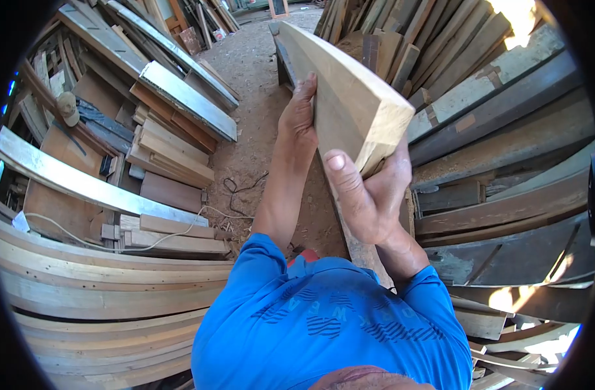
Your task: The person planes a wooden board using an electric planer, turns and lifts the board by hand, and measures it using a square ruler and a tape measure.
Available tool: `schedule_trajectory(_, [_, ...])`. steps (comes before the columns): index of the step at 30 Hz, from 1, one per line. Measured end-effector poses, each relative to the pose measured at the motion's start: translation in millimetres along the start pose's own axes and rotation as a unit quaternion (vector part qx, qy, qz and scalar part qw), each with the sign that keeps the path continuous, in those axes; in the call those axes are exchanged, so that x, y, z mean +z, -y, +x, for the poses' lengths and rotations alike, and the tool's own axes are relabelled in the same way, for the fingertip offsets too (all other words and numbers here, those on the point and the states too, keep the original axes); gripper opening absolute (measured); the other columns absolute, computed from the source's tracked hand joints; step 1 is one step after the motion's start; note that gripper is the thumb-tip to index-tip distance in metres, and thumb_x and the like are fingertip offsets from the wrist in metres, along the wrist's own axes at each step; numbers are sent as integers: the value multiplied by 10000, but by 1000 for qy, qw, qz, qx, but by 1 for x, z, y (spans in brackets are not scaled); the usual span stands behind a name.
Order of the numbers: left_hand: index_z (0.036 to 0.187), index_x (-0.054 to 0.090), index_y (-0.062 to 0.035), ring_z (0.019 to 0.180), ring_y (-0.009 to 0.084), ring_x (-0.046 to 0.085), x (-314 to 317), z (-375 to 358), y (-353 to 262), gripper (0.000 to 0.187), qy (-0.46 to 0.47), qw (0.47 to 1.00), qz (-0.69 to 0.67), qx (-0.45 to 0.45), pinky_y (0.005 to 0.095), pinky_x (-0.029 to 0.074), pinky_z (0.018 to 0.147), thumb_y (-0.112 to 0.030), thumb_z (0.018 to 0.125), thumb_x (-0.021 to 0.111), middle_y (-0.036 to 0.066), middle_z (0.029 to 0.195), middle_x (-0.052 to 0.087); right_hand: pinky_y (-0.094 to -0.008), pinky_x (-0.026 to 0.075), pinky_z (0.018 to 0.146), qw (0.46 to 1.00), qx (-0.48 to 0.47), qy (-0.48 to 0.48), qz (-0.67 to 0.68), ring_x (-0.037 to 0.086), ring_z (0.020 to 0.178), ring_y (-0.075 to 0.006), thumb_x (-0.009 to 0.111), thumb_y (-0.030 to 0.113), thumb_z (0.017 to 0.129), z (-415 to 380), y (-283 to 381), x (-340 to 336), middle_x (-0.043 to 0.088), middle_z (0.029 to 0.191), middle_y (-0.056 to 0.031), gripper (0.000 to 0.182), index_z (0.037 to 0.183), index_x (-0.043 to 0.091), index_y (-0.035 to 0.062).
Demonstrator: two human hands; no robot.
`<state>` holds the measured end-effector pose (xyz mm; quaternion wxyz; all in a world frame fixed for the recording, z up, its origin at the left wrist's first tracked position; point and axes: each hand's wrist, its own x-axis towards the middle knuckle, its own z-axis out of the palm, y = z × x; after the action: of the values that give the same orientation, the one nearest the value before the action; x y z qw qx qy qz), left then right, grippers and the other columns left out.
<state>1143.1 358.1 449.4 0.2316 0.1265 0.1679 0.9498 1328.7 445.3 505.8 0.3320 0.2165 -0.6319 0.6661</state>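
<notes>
A thick, pale wooden plank [349,84] is held up in front of me, its near end grain facing back toward me. My left hand [300,110] grips its left side, thumb up against the broad face; the other fingers are hidden behind the wood. Beneath the near end, my right hand [378,198] supports the plank, with the thumb raised at the left and the fingers wrapped around the far side. Below the plank runs a long, narrow wooden bench or beam [365,257], mostly covered by the plank and my right arm.
Stacked boards [167,153] line the left side, with long planks [102,286] nearer me. More timber [499,143] leans and lies along the right. A thin cable [157,242] crosses the left boards. Wood shavings lie on the dirt floor [248,84].
</notes>
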Motion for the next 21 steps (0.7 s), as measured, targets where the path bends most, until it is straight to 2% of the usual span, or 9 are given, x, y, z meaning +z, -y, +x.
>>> schedule_trajectory(4, [1326,503,-63,1047,255,696,6,14,-1,385,56,996,29,62,441,616,893,-265,1016,611,121,1139,689,-323,463,954,1000,-10,-8,27,567,1094,-174,740,315,921,12,6,7,582,1216,-143,689,1367,409,-92])
schedule_trajectory(5, [1328,484,-60,1045,251,696,4,16,-3,381,83,995,26,51,436,619,889,-266,1027,591,122,1152,683,-323,464,949,999,-14,-12,27,565,1089,-172,741,322,920,14,7,8,585,1207,-143,684,1359,420,-92])
schedule_trajectory(8, [1349,449,-57,1050,250,696,11,8,-12,399,2,999,54,0,439,621,888,-260,1032,580,123,1174,672,-340,462,960,1000,-19,-12,-9,563,1105,-197,742,311,915,16,6,4,577,1215,-165,686,1356,422,-106])
schedule_trajectory(11, [1369,419,-57,1064,255,692,15,4,-13,421,14,998,50,-17,448,625,881,-257,1033,576,123,1195,661,-374,456,994,999,-18,2,-27,563,1147,-245,738,262,914,14,6,1,556,1252,-207,703,1377,387,-135])
schedule_trajectory(14, [1373,410,-57,1056,261,696,17,3,-10,421,4,999,52,-7,461,627,871,-252,1036,570,132,1193,659,-372,456,991,999,-12,1,-31,562,1143,-241,734,253,916,13,6,0,557,1250,-204,696,1374,385,-137])
schedule_trajectory(16, [1361,443,-62,1052,265,698,9,6,-8,413,-1,999,50,-1,456,627,873,-265,1030,582,138,1181,667,-371,459,988,999,-6,7,-38,562,1137,-239,730,241,918,12,7,-2,557,1246,-200,690,1376,378,-138])
schedule_trajectory(21, [1294,571,-85,1059,276,691,14,-10,8,391,-1,1000,-12,11,442,611,906,-325,993,646,128,1159,695,-390,409,1076,999,15,40,13,525,1251,-282,683,172,929,2,8,-1,523,1342,-244,702,1422,308,-160])
